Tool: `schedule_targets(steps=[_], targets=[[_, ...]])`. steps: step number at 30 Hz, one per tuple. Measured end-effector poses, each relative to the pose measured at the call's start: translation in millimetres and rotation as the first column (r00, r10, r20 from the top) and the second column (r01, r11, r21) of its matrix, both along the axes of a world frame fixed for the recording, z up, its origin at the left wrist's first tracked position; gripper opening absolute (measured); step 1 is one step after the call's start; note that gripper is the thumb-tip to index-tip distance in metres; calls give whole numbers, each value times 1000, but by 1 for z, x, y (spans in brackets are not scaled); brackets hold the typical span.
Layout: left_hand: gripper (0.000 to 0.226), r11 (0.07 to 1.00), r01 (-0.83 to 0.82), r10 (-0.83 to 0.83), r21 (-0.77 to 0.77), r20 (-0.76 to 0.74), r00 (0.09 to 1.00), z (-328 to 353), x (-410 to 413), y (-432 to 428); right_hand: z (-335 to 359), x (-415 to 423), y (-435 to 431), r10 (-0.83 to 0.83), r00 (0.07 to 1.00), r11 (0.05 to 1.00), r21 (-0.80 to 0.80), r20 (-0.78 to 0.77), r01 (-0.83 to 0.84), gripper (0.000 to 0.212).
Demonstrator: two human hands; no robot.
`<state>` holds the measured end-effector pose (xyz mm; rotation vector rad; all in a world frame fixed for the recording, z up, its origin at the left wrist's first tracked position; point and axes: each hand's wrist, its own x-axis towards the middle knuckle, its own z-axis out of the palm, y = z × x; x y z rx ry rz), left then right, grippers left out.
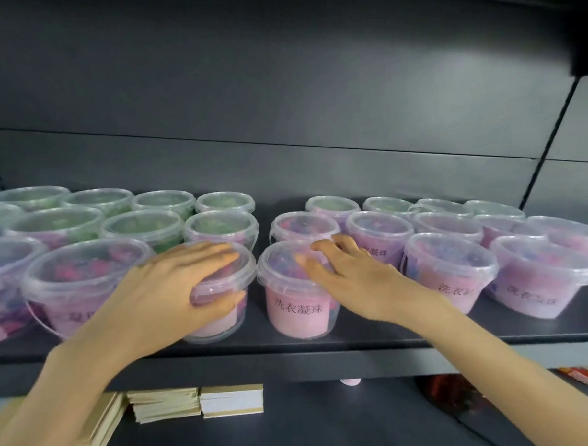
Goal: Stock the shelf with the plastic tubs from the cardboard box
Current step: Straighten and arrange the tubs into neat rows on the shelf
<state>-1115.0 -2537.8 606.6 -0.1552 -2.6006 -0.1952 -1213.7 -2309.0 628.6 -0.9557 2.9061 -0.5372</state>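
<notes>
The dark shelf [375, 334] already carries many lidded plastic tubs [141, 226] in rows, so stocking appears well advanced. The left hand [174, 288] clamps a front-row tub [222, 313], fingers over the lid and thumb on the wall; the right hand [352, 274] lies with fingers spread loosely on the neighbouring tub [296, 307]. The cardboard box is out of view, so the remaining stock cannot be judged.

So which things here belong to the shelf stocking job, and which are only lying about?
Belong to the job:
- left hand gripping a front-row tub
- right hand on the pink-label tub
- other tubs in rows
- shelf

Lying about, on the lower shelf:
- card stacks
- red packets
</notes>
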Motion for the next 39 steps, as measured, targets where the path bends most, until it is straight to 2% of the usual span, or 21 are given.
schedule_targets(steps=[3,6,9,13,18,25,28,30,32,34,35,39], targets=[[72,997,72,-71,28,-29,997,5,-1,12,14,-26,6,77,992,996,-50,99,-72,68],[58,985,163,-164,-59,-24,986,14,-10,31,21,-63,2,68,996,994,-85,48,-64,51],[62,972,231,-228,-55,41,973,13,-26,39,23,-87,-7,8,1000,998,-56,20,-7,40],[70,966,258,-257,-28,42,966,7,-34,39,21,-101,-13,39,994,997,-67,102,-32,37],[59,969,248,-248,-7,-14,969,5,-33,40,18,-108,-13,98,989,992,-88,109,-89,36],[54,970,242,-243,-18,-56,968,2,-31,42,13,-115,-21,138,984,986,-110,112,-126,36],[58,975,218,-221,-40,-83,972,4,-26,39,12,-120,-24,131,988,988,-96,80,-123,34],[61,982,188,-190,-35,-97,977,7,-22,32,16,-125,-23,142,990,986,-89,0,-141,33],[62,988,133,-140,-76,-104,985,9,-18,24,27,-138,-17,79,992,990,-112,-100,-90,31],[64,988,88,-98,-124,-77,992,9,-17,18,37,-153,-11,-16,991,991,-131,-134,-2,32],[64,987,80,-89,-139,-64,994,8,-17,16,39,-162,-8,-47,989,994,-100,-140,33,33],[62,981,86,-99,-177,-70,993,1,-20,13,29,-191,-3,-91,993,971,217,-71,104,41]])
